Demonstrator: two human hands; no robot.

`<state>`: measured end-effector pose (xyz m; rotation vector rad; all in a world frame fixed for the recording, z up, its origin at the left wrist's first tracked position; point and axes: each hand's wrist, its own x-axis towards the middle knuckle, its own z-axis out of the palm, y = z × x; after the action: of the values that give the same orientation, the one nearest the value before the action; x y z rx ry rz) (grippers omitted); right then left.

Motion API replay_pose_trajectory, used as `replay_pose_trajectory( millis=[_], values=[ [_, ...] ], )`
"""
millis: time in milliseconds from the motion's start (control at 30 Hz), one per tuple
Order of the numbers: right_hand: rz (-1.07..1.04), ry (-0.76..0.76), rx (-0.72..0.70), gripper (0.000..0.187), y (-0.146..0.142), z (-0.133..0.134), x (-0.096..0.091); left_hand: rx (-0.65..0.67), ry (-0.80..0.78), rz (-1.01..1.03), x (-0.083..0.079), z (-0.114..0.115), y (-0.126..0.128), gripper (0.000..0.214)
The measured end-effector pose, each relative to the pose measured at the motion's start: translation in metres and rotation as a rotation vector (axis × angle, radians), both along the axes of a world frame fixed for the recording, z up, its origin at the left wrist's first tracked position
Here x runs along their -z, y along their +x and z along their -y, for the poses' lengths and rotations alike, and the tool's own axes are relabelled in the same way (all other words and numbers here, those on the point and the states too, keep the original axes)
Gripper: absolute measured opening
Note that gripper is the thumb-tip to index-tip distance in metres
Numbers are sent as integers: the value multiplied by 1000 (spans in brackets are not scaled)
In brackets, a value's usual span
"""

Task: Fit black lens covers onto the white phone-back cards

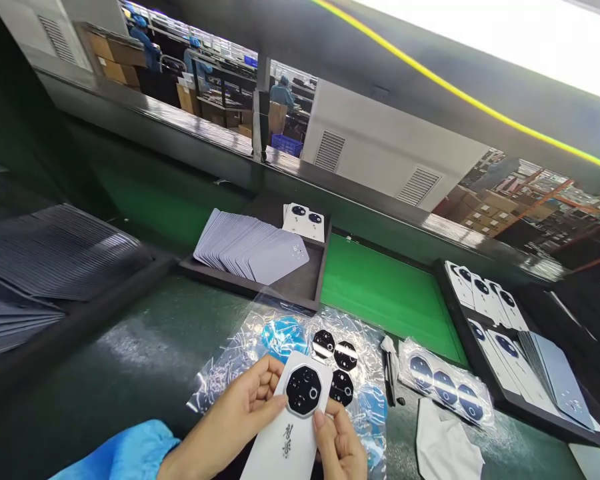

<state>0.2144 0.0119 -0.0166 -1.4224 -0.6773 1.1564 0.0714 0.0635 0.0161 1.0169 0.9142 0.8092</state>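
**Fingers.** The left hand point(230, 420) has its fingers point(260, 385) closed on the left edge of a white back cover point(287, 443), thumb on top, level with the black lens plate point(304, 391). The right hand point(343, 450) clamps the cover's right edge, with its thumb tip point(321, 421) touching the lower right corner of the plate. Both hands hold the cover above the desk point(145, 360).

**Progress (judgement).**
- The plate sits inside the cover's upper end and looks square to its outline, so placing appears done and pressing-down is the step in hand.
- Just beyond the cover, 3 black plates point(345, 355) lie unused on a clear film sheet point(260, 333).
- Farther beyond, a dark tray point(310, 283) holds a fanned stack of bare covers point(253, 248).
- Right of the cover, a wrapped strip point(445, 385) holds 3 more lenses.
- Far right of the cover, a second tray point(453, 313) carries fitted covers point(485, 300).
- Much stock therefore appears left.

**Orientation.**
- The cover lies outer face up, with its printed characters visible.
- Its long axis runs from the person outward, leaning slightly right.
- The plate end points away from the person, toward the dark tray.
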Motion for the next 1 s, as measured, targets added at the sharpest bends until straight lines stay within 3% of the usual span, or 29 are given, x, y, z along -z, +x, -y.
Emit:
replay_pose_trajectory(
  millis=[267, 433, 533, 1000],
  values=[
    [-5, 39, -1, 50, -2, 2, -3, 5, 13, 1, 5, 0, -1, 33],
    [-32, 171, 24, 79, -10, 1, -7, 23, -7, -8, 4, 2, 0, 35],
    [-45, 187, 11, 84, -11, 1, -6, 17, 4, -18, 3, 2, -1, 34],
    [-89, 154, 18, 68, -9, -2, -7, 38, 14, -6, 0, 0, -1, 30]
  ],
)
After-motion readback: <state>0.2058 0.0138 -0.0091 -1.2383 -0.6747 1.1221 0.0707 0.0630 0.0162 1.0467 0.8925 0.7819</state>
